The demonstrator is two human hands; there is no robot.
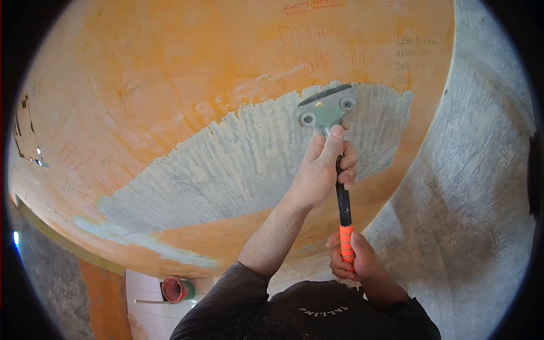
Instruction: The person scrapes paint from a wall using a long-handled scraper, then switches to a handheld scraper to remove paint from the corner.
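A long-handled paint scraper (324, 107) has a wide greenish metal head with two screws, a black shaft and an orange grip. Its dark blade edge lies at the upper border of a grey scraped patch (226, 164) on the orange-painted wall (158, 68). Close below the head, my left hand (326, 164) is closed round the scraper's neck, thumb along the top. Lower down, my right hand (356, 258) wraps the orange grip at the handle's end. Pale dust coats my left hand and forearm.
Handwriting (334, 45) marks the paint above the scraper. A bare grey wall (464, 170) stands at right. Below left, a reddish bucket (174, 289) and a thin stick (150, 302) rest on the white tiled floor (144, 283). Holes (31, 133) show at the far left.
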